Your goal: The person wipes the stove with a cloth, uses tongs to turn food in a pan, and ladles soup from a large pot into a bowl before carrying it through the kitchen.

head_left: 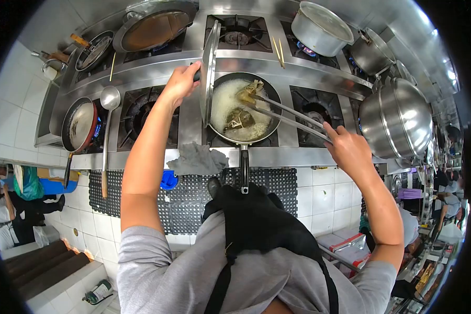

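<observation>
My left hand (182, 83) is closed around the black knob of a lid (209, 78), which it holds on edge at the left side of a frying pan (244, 166). Pale, foaming liquid bubbles in the pan. My right hand (349, 149) grips metal tongs (298, 119) reaching in from the right. Their tips are at a brownish wrapped piece (247, 94) near the pan's far side. A second dark bundle (239, 120), tied with a pale strip, lies in the foam nearer me. The pan's black handle points toward my body.
A ladle (110, 98) and a small pan (82, 128) over a flame are left. Behind stand a wide pan (154, 32) and a large pot (323, 29). Steel bowls (403, 118) are right; a grey cloth (198, 159) lies on the front edge. People work at both sides.
</observation>
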A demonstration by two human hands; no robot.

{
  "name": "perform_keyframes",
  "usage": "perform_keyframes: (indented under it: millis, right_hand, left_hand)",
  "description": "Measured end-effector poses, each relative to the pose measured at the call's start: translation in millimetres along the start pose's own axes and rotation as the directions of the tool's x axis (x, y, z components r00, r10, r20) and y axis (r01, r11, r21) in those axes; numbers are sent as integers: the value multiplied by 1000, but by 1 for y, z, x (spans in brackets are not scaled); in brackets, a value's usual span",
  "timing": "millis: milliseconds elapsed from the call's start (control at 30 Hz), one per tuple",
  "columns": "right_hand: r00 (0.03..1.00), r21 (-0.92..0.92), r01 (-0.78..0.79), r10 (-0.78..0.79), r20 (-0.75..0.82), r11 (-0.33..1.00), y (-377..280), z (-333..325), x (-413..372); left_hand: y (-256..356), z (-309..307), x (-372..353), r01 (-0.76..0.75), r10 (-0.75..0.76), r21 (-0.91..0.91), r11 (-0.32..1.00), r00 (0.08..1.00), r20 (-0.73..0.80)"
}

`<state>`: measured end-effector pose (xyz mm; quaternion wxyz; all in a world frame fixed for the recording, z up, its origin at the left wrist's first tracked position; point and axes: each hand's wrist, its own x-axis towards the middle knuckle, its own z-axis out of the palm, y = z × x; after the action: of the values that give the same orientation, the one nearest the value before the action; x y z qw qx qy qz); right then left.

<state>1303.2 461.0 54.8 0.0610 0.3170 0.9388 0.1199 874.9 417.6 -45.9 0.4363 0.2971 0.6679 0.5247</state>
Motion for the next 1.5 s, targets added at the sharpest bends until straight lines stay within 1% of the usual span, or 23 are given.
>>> perform_keyframes:
  millis: [167,267,400,467,567,600,667,700,767,800,867,900,967,1000,1100,1167,1233,1267,1300,1367,1400,1467,1500]
  right_hand:
    - [998,-19,31,-32,-58,999,-7,-14,28]
    - [994,-40,60,-63,-89,997,-5,-11,50]
    - [992,-18,53,-55,-111,998,-5,-2,83]
    - [1000,-30,3,-3,16,1000,-5,4,94]
    - [995,42,-45,41,94,998,0,15,97]
    - [995,38,-41,38,92,998,2,15,95]
    - [989,112,-80,64,133,990,5,17,88]
    - [989,110,-78,63,131,991,8,19,87]
    - [997,160,-77,72,37,984,12,24,82]
    - [997,158,-78,73,36,984,12,24,76]
    - [982,334,-166,188,-34,928,12,22,63]
    - [983,328,-157,178,-34,931,14,23,57]
    - [973,607,-197,231,22,770,17,29,42]
    - [971,636,-211,235,47,743,16,31,37]
    - [963,602,-259,248,102,756,3,49,27]
    - [969,577,-241,231,92,781,-7,61,28]
    - [974,439,-228,197,116,869,-21,68,33]
    - [986,352,-168,160,51,921,-25,77,37]
    - [985,355,-171,164,51,919,-27,79,41]
    - [998,210,-52,60,-29,976,-26,80,51]
    - [998,212,-54,61,-30,976,-21,78,56]
    - [997,122,70,-67,-30,990,-7,62,66]
    - [998,127,63,-66,16,990,-3,48,71]
  left_hand:
    - [-4,-5,-4,0,0,-37,999,1000,0]
    - [-4,-8,-7,18,-18,-35,999,1000,-2]
    - [-7,-10,-9,6,-8,-34,999,999,-35]
    - [-10,-12,-8,-7,6,-40,999,1000,-24]
    - [-7,-12,-12,4,-5,-43,999,1000,-22]
    - [-8,-14,-11,2,-3,-47,999,1000,-25]
    - [-11,-19,-9,17,-15,-61,998,999,28]
    - [-11,-18,-10,15,-13,-63,998,1000,26]
    - [-10,-15,-11,12,-11,-54,998,1000,12]
    - [-8,-13,-13,11,-10,-55,998,1000,13]
    - [-6,-10,-16,9,-10,-41,999,1000,-25]
    - [-7,-12,-16,11,-12,-50,999,999,-32]
    - [-10,-17,-15,12,-12,-42,999,1000,8]
    - [-9,-17,-16,11,-11,-43,999,1000,6]
    - [-8,-15,-18,17,-18,-41,999,999,-37]
    - [-11,-17,-17,33,-35,-38,999,999,-42]
    - [-18,-22,-13,44,-44,-36,998,999,-17]
    - [-21,-25,-10,53,-53,-34,998,999,8]
    - [-20,-24,-12,53,-53,-30,998,999,10]
    - [-18,-22,-17,50,-51,-21,999,998,-23]
    - [-17,-21,-18,50,-50,-18,999,998,-22]
    - [-17,-21,-21,50,-51,-12,999,998,-33]
    - [-17,-22,-22,50,-51,-10,999,998,-34]
